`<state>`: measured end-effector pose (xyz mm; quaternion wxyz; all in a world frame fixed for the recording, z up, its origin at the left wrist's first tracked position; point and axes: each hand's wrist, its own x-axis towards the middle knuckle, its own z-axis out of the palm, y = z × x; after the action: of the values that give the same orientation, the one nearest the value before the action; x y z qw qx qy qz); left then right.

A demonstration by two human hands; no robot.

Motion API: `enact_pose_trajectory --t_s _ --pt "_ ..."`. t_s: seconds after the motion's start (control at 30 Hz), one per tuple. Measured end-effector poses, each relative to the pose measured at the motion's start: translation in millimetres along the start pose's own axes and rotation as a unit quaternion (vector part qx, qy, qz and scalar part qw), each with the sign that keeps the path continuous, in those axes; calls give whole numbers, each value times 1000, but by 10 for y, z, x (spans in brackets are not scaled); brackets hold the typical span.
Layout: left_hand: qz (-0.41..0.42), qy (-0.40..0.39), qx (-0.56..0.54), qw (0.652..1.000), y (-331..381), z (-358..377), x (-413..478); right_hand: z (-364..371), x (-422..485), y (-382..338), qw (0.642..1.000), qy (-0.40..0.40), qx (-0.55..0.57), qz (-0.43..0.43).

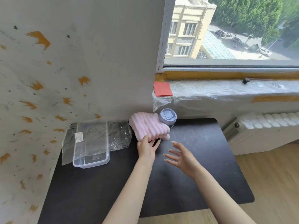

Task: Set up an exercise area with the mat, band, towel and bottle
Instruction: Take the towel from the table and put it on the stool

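Black table [202, 178] by the window [234, 29]: left hand [146, 150] pinches the pink towel [148, 126], right hand [183, 160] splayed, empty.

We see bright, even daylight coming in through the window [226, 33], and the street beyond it looks pale and slightly washed out. Just below the window, the plastic film [210, 89] on the sill throws white glare. Further below, the black bench [202, 183] has a dull grey sheen on the side nearest the window, and shadows on it are faint and soft-edged. Left of the window, the wall [97, 46] is evenly lit. The window's frame leans and bows with wide-angle distortion. Below the window, the ribs of the towel [148, 126] read sharp.
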<state>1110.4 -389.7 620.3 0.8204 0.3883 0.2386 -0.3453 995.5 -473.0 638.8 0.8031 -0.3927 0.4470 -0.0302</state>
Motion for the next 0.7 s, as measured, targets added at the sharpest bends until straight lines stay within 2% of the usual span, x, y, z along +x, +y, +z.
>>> enact_pose_trajectory --t_s 0.13,0.3,0.47,0.7 --pt "17 -59 8 998 -4 -21 -288 61 -4 -35 996 -21 91 -2" --pt "60 -122 73 988 -74 -260 -645 104 -132 -58 985 -121 123 -21" --pt "84 -151 118 978 -67 -506 -994 39 -383 -12 978 -125 158 -57" --pt "59 -216 158 962 40 -984 -1588 84 -1131 350 980 -164 59 -99"
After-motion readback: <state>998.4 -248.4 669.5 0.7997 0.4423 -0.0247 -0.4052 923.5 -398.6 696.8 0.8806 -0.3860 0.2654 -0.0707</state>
